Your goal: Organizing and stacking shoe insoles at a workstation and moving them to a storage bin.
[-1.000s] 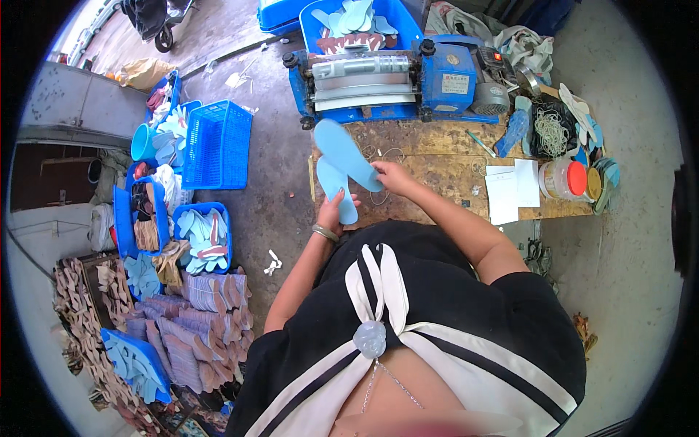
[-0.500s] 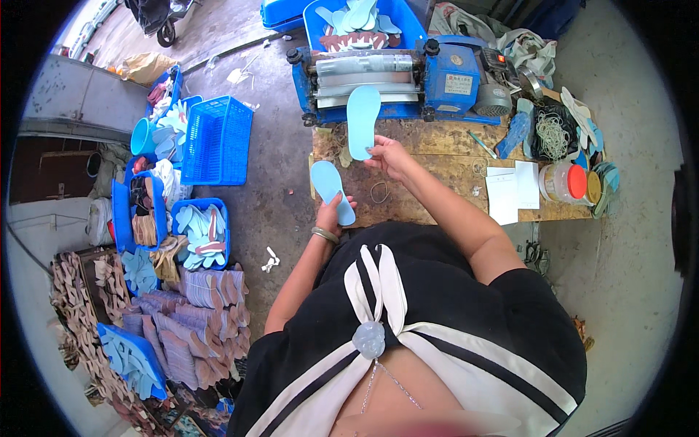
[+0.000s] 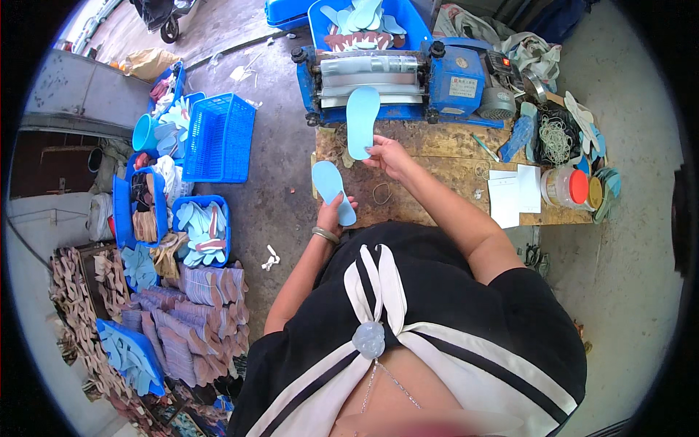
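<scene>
A light blue insole (image 3: 362, 120) is pinched at its lower end by my right hand (image 3: 386, 156), its wide end overlapping the front of the blue roller machine (image 3: 373, 99). Whether it touches the rollers I cannot tell. My left hand (image 3: 332, 213) grips a second blue insole (image 3: 328, 177) near its narrow end, above the table's left edge. The two insoles are apart. Behind the rollers stands a blue crate (image 3: 419, 25) with more blue and brown insoles.
The wooden table (image 3: 429, 182) carries papers (image 3: 504, 202), a red-lidded jar (image 3: 561, 186), a pen (image 3: 486, 148) and a ball of string (image 3: 555, 138). On the floor to the left are a blue basket (image 3: 237, 138), a bin of insoles (image 3: 200, 231) and stacked brown-and-blue insoles (image 3: 182, 317).
The view has shifted slightly, so the machine and table sit a little further right in the picture. Both hands keep hold of their insoles in nearly the same place.
</scene>
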